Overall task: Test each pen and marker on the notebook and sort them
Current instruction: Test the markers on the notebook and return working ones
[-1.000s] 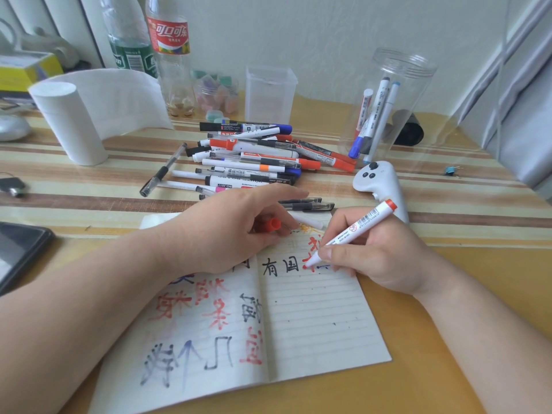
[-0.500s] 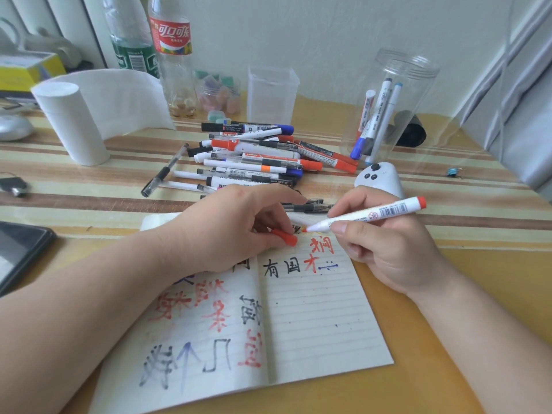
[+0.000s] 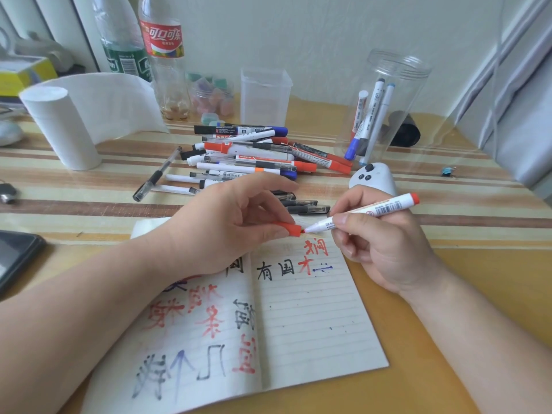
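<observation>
The step in hand looks like recapping after a test. The left hand (image 3: 227,231) pinches a small red plastic cap (image 3: 288,228) between thumb and forefinger, the other fingers loosely curled, with the cap's open mouth turned to the right. The right hand (image 3: 379,249) grips a white-barrelled marker with a red end (image 3: 373,210) in a writing hold, fingers curled round the barrel near the nib, and the barrel slants up and to the right. The nib points at the cap's mouth and sits right at it; whether it has entered I cannot tell. Cap and marker are held just above the far edge of the open lined paper notebook (image 3: 313,324). The notebook lies on the near part of the striped surface (image 3: 448,180) and carries red, black and blue characters on both pages.

The next move probably calls for pushing cap and nib together along the barrel's line until the cap seats, keeping the red nib off the fingers. Then the marker needs a place. The tall clear plastic jar (image 3: 385,106) at the far right already holds a few markers leaning inside, so it seems one likely destination. The loose heap of pens and markers (image 3: 254,156) just beyond the hands appears to be what remains to test.
</observation>
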A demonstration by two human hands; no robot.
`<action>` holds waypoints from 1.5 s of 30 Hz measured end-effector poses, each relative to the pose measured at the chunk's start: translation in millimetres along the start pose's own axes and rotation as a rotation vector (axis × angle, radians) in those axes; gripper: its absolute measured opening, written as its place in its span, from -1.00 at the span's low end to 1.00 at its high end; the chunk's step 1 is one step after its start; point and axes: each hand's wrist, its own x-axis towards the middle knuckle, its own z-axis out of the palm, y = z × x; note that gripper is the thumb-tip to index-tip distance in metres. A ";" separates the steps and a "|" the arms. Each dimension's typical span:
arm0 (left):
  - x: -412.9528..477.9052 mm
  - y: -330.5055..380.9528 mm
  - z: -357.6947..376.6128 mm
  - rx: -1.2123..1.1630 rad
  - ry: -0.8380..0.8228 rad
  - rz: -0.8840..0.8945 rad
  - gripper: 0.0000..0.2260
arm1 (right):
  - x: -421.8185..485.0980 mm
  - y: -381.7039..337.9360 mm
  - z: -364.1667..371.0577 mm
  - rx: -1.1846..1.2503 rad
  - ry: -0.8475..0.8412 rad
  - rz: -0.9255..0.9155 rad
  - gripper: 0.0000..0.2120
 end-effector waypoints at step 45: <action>0.2 -11.9 -9.0 0.503 -0.173 0.264 -0.83 | -6.7 4.9 39.3 -0.666 -0.065 -0.220 -0.76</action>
